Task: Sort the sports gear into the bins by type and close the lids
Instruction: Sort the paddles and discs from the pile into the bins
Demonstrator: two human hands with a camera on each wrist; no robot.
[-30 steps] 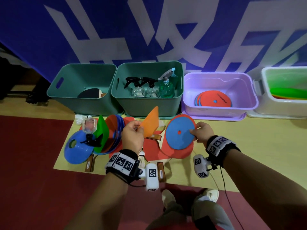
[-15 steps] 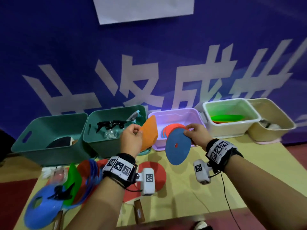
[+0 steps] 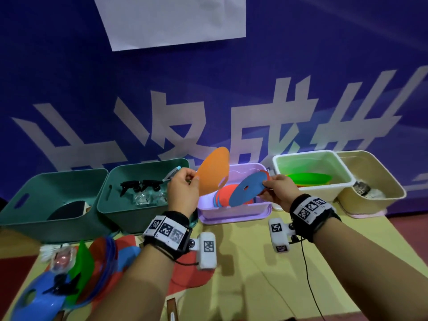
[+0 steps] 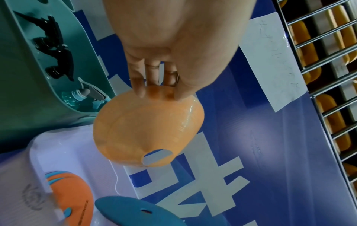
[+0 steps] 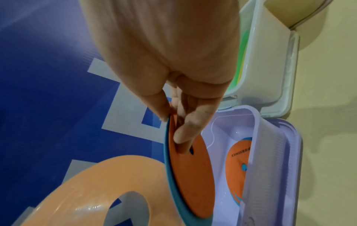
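Orange glossy cone (image 3: 214,173) — left hand (image 3: 183,193) pinches | flat discs (image 3: 247,191) — right hand (image 3: 279,191) pinches

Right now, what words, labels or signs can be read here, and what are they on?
"SONICE", as far as it can be made out: printed sideways on the orange disc in the purple bin; the small characters beside it are blurred.
"成": large white character on the blue banner; its neighbours are cut off.
White paper sheet: faint scribbles, unreadable.
Wrist bands: square codes, no words.
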